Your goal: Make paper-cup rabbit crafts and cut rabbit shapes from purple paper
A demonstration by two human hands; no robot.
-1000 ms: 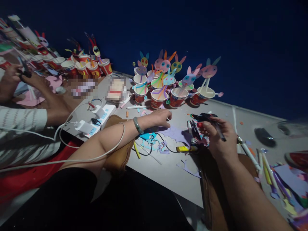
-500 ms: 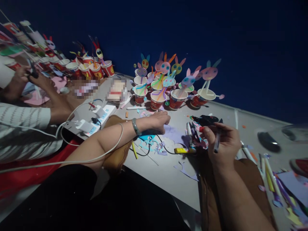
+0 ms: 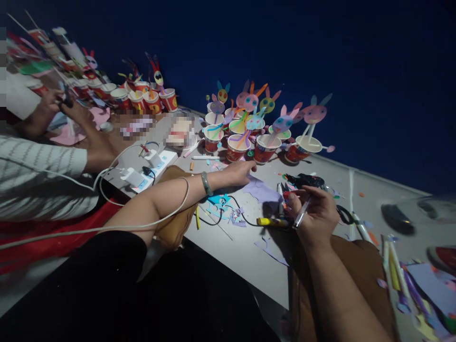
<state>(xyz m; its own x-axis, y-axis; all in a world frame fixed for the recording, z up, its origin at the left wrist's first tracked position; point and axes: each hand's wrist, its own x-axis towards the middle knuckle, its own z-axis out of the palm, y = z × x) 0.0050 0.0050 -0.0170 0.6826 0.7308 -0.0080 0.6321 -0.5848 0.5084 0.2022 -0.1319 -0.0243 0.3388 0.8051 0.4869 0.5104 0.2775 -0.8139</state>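
Observation:
My left hand (image 3: 242, 174), with a bracelet (image 3: 205, 184) at the wrist, is above the purple paper (image 3: 261, 192), just in front of the paper cups. Its fingers are bent together; anything in them is hidden. In my right hand (image 3: 317, 211) a slim clear pen (image 3: 302, 213) is gripped, tip pointing down and left. Close to the right thumb is something small and red, too dark to name. A yellow marker (image 3: 268, 222) lies below that hand. Rabbit-faced paper figures (image 3: 251, 102) on coloured strips stand in red-and-white cups (image 3: 238, 149).
A co-worker's hands (image 3: 66, 102) hold a dark tool at far left. Nearby is a power strip (image 3: 160, 166) with plugs; a white cable (image 3: 156, 223) crosses my left arm. Blue paper scraps (image 3: 218, 204), a black mouse-like object (image 3: 397, 218) and coloured strips (image 3: 402, 275) lie on the table.
My left hand has lifted slightly off the purple paper toward the cups. My right hand has shifted left and the pen has swung to a slant. The view has turned a little.

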